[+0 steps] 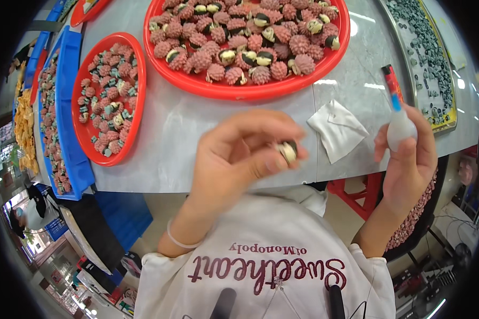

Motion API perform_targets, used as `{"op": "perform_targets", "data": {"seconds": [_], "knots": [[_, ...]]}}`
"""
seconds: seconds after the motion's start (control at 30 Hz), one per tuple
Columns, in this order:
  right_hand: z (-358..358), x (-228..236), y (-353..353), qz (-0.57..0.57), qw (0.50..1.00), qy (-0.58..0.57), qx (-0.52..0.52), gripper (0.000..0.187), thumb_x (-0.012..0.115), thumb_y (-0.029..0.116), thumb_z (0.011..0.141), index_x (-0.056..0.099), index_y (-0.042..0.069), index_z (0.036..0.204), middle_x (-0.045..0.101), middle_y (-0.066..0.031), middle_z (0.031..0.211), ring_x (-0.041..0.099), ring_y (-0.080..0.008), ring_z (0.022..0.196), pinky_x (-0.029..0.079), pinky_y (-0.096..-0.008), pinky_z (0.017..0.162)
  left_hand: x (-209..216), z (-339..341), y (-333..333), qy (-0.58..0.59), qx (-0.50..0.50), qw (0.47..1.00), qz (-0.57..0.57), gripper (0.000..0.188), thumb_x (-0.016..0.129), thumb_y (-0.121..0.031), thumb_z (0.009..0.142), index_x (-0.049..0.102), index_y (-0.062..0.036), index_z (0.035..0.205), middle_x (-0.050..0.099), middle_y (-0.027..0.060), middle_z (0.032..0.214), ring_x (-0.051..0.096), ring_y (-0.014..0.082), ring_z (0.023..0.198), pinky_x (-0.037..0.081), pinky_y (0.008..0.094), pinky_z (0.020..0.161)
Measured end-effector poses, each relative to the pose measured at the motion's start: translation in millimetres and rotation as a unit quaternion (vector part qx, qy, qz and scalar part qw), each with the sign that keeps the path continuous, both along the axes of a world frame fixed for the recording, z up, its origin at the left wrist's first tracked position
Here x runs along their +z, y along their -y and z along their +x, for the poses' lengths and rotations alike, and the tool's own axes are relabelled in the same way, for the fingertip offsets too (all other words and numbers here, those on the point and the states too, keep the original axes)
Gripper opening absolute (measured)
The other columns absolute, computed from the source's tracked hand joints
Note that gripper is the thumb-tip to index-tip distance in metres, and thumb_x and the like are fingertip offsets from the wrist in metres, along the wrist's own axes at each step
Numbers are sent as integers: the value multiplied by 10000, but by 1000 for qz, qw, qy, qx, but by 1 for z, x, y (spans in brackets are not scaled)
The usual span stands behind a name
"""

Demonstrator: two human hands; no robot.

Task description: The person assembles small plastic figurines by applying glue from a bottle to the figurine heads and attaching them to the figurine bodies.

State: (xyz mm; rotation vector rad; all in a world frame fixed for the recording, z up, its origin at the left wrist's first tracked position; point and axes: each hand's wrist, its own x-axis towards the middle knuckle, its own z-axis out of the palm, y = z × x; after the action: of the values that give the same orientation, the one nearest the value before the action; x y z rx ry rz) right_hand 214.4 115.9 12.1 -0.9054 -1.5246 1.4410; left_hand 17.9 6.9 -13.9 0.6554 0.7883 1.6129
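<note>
My left hand (pixel 230 154) is raised over the table's near edge, its thumb and fingers closed on a small rounded piece (pixel 288 152) with cream and black parts. Most of that piece is hidden by the fingers. To the right, my right hand (pixel 414 169) is wrapped round a small white squeeze bottle (pixel 402 131). The bottle points upward, with a blue and red nozzle section and a dark tip. Beyond my left hand stands a large red round tray (pixel 239 92) full of pink knobbly pieces, several of them with cream and black parts.
A white cloth (pixel 336 127) lies on the grey table (pixel 197 118) between my hands. At left are a smaller red tray (pixel 139 109) and a blue bin (pixel 65 101), both with pink and grey-green pieces. A yellow-edged tray (pixel 446 123) of small dark pieces lies at far right.
</note>
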Motion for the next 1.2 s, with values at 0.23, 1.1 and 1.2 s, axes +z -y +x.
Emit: {"op": "perform_targets", "data": {"seconds": [0.23,1.1,1.2], "knots": [[3,7,-9,117,987,-30,104,462,606,327,743,486,-31,1008,508,-153,917,509,-198,803,419,-254,683,4,0,-1,13,7,1000,-24,283,595,-149,769,496,22,971,522,183,979,579,212,818,497,265,689],[0,37,21,424,889,161,65,449,597,312,702,506,-59,938,543,-205,765,446,-190,570,346,-270,486,1,2,-3,-44,18,998,-48,314,614,-224,756,499,3,940,535,185,940,595,237,767,489,234,592],[1,34,16,394,906,140,68,443,588,308,716,494,-59,946,534,-203,778,453,-192,570,357,-263,487,3,2,-3,-46,6,997,-58,314,612,-224,758,497,3,942,534,184,937,595,240,770,486,237,601]]}}
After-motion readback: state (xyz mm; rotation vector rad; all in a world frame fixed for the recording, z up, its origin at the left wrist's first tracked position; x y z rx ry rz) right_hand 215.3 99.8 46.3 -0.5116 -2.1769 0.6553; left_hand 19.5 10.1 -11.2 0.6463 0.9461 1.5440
